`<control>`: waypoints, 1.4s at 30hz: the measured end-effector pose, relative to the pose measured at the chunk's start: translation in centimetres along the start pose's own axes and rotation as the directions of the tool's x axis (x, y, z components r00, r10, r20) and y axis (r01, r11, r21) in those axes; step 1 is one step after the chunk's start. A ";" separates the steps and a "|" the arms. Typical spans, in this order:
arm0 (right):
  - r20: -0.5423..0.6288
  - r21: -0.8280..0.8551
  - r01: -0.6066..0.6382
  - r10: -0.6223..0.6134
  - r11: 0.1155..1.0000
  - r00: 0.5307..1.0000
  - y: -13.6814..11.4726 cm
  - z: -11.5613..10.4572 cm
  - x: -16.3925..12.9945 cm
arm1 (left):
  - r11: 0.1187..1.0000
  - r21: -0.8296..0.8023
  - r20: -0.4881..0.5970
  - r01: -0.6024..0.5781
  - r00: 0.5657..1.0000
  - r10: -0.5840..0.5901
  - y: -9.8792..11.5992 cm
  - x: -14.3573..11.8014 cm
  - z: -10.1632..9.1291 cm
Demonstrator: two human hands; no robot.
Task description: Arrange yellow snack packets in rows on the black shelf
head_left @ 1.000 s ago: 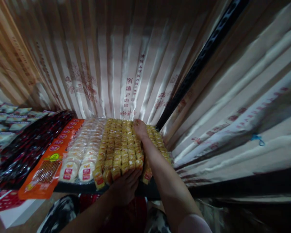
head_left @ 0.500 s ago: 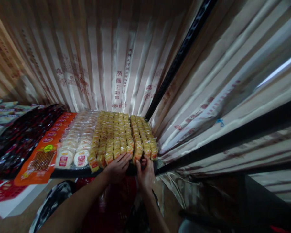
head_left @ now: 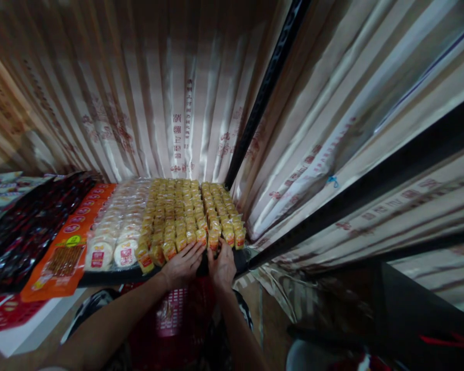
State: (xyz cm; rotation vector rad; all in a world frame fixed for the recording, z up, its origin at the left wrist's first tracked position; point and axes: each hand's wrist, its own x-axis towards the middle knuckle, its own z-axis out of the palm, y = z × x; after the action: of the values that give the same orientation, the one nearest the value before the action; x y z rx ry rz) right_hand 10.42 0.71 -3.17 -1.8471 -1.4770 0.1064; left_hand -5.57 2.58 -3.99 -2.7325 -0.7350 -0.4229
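Step in hand, as judged: squaring up the front edge of the yellow snack packets (head_left: 185, 214) laid in rows on the shelf (head_left: 112, 275). They lie at the shelf's right end, just beside the white round cakes (head_left: 116, 234), with pleated curtain (head_left: 170, 103) behind.

Left hand (head_left: 182, 265): fingers spread and loosely open, tips pressing the front row of packets, gripping nothing.

Right hand (head_left: 222, 265): fingers curled up against the front packets of the right-hand rows; whether it pinches one or only pushes, cannot tell.

Red basket (head_left: 170, 319) sits below, between the forearms.

Next move likely calls for a gentle, even push so the front row stays aligned and doesn't slip off the shelf lip.
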 end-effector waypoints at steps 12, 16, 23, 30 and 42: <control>-0.069 0.111 0.120 -0.113 0.987 0.991 2.0 1.8 -0.3 | 1.000 0.005 -0.018 -0.014 1.000 0.014 0.1 0.4 0.3; -0.067 0.111 0.096 -0.089 0.989 0.994 2.1 2.1 -0.4 | 0.998 -0.068 -0.074 -0.001 0.997 -0.004 -0.3 0.2 0.2; -0.069 0.086 0.105 -0.099 0.991 0.993 2.1 2.3 -0.5 | 0.995 -0.076 -0.147 0.059 0.987 -0.070 0.8 0.5 0.9; -0.022 0.123 0.046 -0.043 0.991 0.999 1.9 2.1 -0.5 | 0.996 -0.084 -0.190 0.014 0.981 -0.030 1.3 1.0 0.1; 0.065 0.211 -0.043 0.030 0.976 0.997 2.4 2.1 -0.1 | 0.978 -0.132 -0.162 0.161 0.970 -0.181 2.8 2.7 2.8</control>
State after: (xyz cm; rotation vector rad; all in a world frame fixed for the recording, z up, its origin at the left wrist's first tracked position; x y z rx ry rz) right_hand 11.28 1.59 -6.15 -1.7109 -1.4140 0.3294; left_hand -1.30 2.34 -6.19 -2.7038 -0.9289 -0.7551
